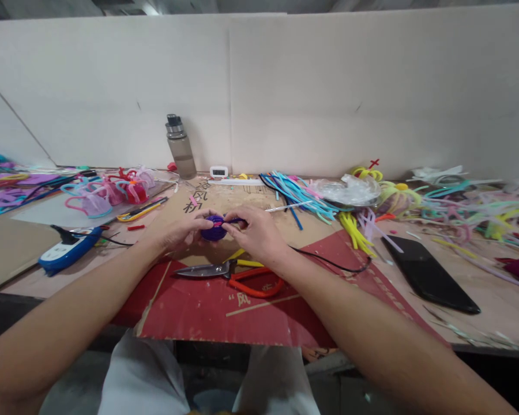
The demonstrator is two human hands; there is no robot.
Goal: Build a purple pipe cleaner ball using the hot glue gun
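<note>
A round purple coil [213,232], seemingly wound from pipe cleaner, has a small pink piece across its middle. My left hand [185,230] grips the coil's left edge between thumb and fingers. At its right side my right hand [253,229] pinches close to the pink piece; a dark strand shows by those fingers, and what exactly they hold is partly hidden. Just below both hands lie scissors [231,274] with red handles, on a red-printed cardboard sheet [190,314]. A yellow-handled tool [246,263] rests behind the scissors, partly covered by my right hand.
Blue pipe cleaners [303,193] lie behind my right hand, with a yellow bundle [354,233] and a black phone [430,274] further right. A bottle [181,150] stands by the white partition. To the left are a blue-and-white device [69,251] and small pink pipe-cleaner pieces [90,202].
</note>
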